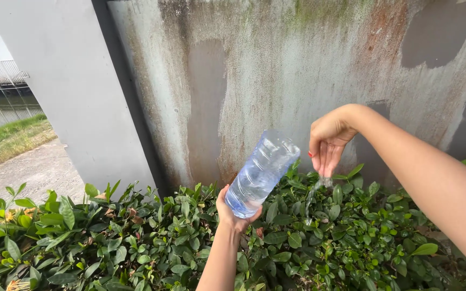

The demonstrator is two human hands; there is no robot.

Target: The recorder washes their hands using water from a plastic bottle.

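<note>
Far off to the left of my left hand I see a path (33, 170) with grass (9, 134) beside it, and a grey pillar (66, 91) standing above the hedge (109, 237). The hedge runs under both my hands, thick with glossy green leaves.

My left hand (234, 211) comes up from below, palm up, fingers curled around the base of the bottle (260, 173). The hand is closed on it, cupping the bottom end. The bottle is clear plastic, tilted so its upper end leans up and to the right, toward my right hand. Water fills its lower part.

Behind the bottle stands the wall (297, 70), stained and mossy, with darker patches.

Just right of the bottle's upper end hangs my right hand (327, 141), wrist bent, fingers pointing down and held loosely together. It grips nothing that I can see. Water (315, 194) falls from its fingertips in a thin stream down into the hedge below. The two hands are near each other but do not touch.
</note>
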